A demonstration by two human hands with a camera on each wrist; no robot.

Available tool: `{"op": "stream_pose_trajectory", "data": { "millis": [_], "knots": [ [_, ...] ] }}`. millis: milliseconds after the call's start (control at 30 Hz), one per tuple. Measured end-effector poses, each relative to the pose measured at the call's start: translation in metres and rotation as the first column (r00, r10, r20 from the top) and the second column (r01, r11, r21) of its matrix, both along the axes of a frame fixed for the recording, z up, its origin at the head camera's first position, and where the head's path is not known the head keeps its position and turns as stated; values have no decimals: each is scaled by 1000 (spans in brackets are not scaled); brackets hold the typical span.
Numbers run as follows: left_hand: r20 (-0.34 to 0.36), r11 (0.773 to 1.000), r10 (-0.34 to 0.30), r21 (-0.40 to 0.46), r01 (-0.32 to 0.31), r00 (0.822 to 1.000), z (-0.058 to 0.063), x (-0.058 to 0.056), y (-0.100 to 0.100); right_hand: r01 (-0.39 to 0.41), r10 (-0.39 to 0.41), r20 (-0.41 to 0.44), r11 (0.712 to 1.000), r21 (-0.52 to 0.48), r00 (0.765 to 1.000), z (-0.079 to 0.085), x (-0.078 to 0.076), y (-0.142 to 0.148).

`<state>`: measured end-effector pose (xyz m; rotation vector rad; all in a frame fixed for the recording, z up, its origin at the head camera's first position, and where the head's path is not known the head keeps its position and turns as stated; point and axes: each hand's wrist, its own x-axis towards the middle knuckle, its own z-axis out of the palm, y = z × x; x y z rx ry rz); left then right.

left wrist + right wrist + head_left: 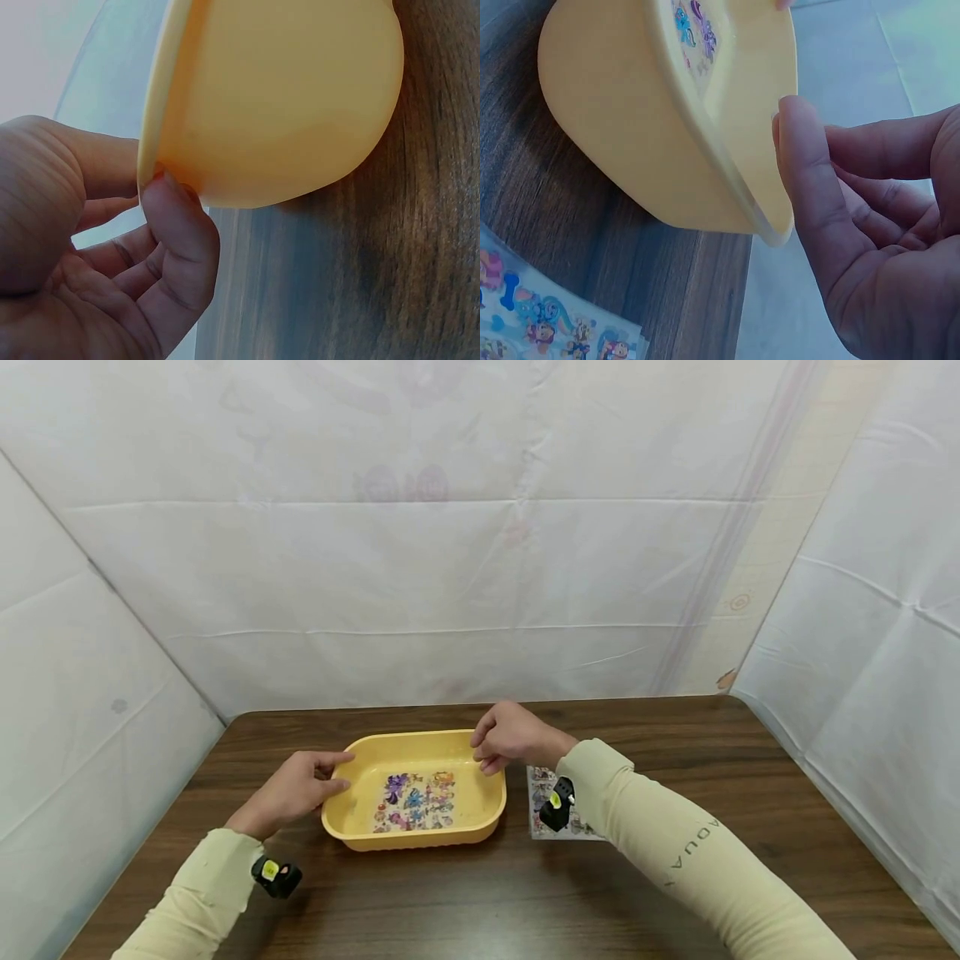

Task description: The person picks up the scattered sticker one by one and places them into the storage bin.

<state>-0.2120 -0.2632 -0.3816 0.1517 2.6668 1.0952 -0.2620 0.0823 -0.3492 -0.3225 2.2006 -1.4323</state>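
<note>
A yellow plastic basin (pixel 416 838) stands on the wooden table, with colourful cartoon stickers (pixel 415 802) spread over its floor. My left hand (pixel 296 787) grips its left rim; in the left wrist view the thumb and fingers (pixel 180 217) pinch that rim from both sides. Over the far right corner of the basin is my right hand (pixel 513 735), fingers bent toward the thumb. Nothing shows between those fingers (pixel 802 161) in the right wrist view, where they overlap the rim's end; I cannot tell whether they pinch something thin.
To the right of the basin lie clear sheets of cartoon stickers (pixel 542 802), partly hidden under the right forearm. The dark brown table (pixel 420 910) meets white cloth (pixel 450 568) hung behind it and at both sides. A black camera is strapped to each wrist.
</note>
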Motion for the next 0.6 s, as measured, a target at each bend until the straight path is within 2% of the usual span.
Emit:
{"op": "stream_pose_trajectory", "data": {
  "millis": [367, 600],
  "knots": [
    [-12, 1000, -9, 11, 9, 1000, 1, 2, 0, 6, -5, 51, 1000, -12, 999, 3, -2, 23],
    [-20, 999, -22, 28, 23, 1000, 1, 2, 1, 10, -10, 47, 1000, 0, 999, 1, -1, 39]
  ]
}}
